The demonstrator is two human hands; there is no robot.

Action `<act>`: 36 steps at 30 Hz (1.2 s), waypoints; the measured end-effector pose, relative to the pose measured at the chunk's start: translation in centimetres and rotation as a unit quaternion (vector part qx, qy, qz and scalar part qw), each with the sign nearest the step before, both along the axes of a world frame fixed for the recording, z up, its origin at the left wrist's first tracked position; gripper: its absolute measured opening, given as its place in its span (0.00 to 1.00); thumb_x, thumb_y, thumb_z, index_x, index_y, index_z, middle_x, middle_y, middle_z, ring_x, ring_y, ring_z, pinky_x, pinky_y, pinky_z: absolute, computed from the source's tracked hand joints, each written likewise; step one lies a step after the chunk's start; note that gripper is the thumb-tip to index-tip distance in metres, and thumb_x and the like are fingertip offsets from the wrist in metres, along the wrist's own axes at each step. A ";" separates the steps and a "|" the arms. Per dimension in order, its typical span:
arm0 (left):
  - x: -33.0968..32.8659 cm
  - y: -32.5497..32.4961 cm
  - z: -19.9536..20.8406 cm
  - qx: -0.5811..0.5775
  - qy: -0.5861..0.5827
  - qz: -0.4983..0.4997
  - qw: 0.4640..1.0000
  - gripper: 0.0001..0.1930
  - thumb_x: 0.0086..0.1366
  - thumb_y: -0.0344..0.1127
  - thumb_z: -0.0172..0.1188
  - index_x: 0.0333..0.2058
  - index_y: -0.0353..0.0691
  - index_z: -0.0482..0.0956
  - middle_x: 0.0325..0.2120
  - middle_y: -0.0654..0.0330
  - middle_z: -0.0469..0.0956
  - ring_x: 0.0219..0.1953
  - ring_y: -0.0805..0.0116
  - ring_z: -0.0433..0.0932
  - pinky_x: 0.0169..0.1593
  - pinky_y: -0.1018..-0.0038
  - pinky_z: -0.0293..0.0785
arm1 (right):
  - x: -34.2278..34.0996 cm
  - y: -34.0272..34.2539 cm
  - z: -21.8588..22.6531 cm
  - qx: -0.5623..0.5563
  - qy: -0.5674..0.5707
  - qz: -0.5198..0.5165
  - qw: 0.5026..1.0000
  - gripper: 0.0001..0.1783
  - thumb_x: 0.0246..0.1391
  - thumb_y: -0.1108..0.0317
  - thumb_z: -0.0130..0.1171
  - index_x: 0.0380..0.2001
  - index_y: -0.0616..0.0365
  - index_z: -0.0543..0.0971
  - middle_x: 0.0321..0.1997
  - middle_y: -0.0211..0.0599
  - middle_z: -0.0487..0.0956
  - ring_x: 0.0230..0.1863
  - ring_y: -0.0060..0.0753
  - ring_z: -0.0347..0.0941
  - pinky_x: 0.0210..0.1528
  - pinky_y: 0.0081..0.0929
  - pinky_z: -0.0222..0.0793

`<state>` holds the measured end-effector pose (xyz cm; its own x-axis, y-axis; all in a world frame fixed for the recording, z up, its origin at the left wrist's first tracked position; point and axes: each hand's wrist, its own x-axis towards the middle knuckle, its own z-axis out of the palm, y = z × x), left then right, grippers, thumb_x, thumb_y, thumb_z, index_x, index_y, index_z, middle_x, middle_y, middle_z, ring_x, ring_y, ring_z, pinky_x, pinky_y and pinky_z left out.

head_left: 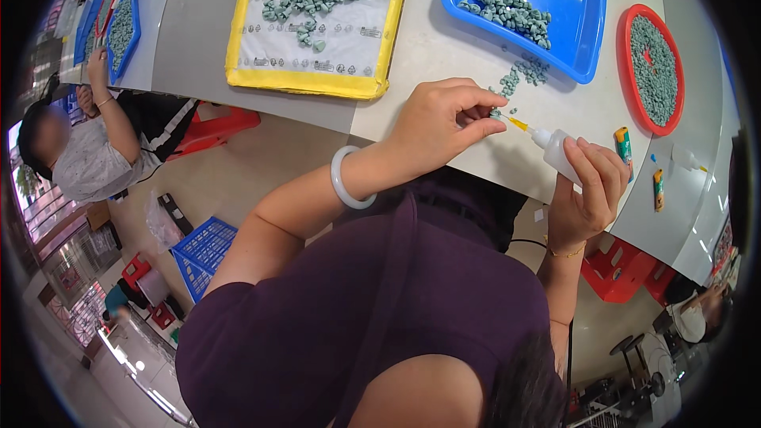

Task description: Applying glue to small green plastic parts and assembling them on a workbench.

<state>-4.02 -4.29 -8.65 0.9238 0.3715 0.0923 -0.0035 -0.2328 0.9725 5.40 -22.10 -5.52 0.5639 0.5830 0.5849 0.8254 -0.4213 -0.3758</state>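
Slanting tip-first up-left, a bottle (558, 154) fills the curled right grip (589, 190); left grip (441, 120) pinches stone (495, 113).

From my remote feed I count two wearer's hands, the left hand (444, 123) at one o'clock and the right hand (593, 186) at three; two squeeze bottles (561, 158) toward three; two small tubes (623, 147) toward three; one yellow-edged mat (307, 80) at eleven; one blue tray (567, 0) at one; one red round tray (625, 71) at two; green stones (511, 12), too many to count.
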 end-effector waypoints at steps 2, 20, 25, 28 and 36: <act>0.0 0.0 0.0 0.004 -0.005 0.000 1.000 0.13 0.48 0.26 0.66 0.35 0.36 0.79 0.23 0.58 0.76 0.25 0.72 0.75 0.29 0.80 0.72 | 0.0 0.0 -0.1 0.000 -0.003 -0.001 1.000 0.22 0.26 0.85 0.63 0.30 0.49 0.83 0.33 0.26 0.77 0.36 0.30 0.69 0.39 0.23 0.67; 0.0 -0.1 -0.1 -0.010 -0.002 0.002 1.000 0.13 0.49 0.26 0.66 0.36 0.35 0.79 0.23 0.59 0.76 0.24 0.74 0.75 0.29 0.81 0.71 | 0.1 -0.3 -0.2 0.002 0.016 0.000 1.000 0.22 0.28 0.86 0.62 0.31 0.53 0.82 0.32 0.29 0.77 0.37 0.32 0.71 0.43 0.26 0.66; 0.0 -0.1 0.0 -0.010 -0.011 0.003 1.000 0.12 0.49 0.25 0.65 0.35 0.35 0.79 0.23 0.59 0.75 0.24 0.73 0.75 0.29 0.80 0.71 | 1.2 -0.7 -0.4 0.003 0.063 0.012 0.998 0.19 0.31 0.85 0.62 0.32 0.56 0.80 0.34 0.32 0.76 0.38 0.32 0.70 0.42 0.24 0.66; 0.1 -0.1 0.2 -0.012 -0.016 0.002 1.000 0.12 0.49 0.25 0.64 0.35 0.36 0.79 0.24 0.58 0.76 0.25 0.71 0.75 0.30 0.78 0.71 | 2.9 -1.2 -1.9 0.052 0.259 -0.042 0.964 0.14 0.46 0.78 0.60 0.38 0.62 0.72 0.39 0.35 0.76 0.41 0.23 0.69 0.46 0.21 0.64; 0.1 0.2 0.5 0.015 -0.027 0.014 0.999 0.11 0.51 0.25 0.62 0.36 0.36 0.79 0.29 0.59 0.75 0.28 0.71 0.78 0.32 0.80 0.77 | 3.6 -0.7 -3.1 0.103 0.186 -0.096 0.972 0.20 0.47 0.77 0.59 0.43 0.62 0.64 0.37 0.36 0.75 0.40 0.24 0.68 0.43 0.17 0.62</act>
<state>-3.93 -4.10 -8.17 0.9063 0.3936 0.1540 -0.0493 -0.2635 0.9634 9.04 -22.76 -8.64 0.8463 0.3376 0.4121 0.5288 -0.4387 -0.7266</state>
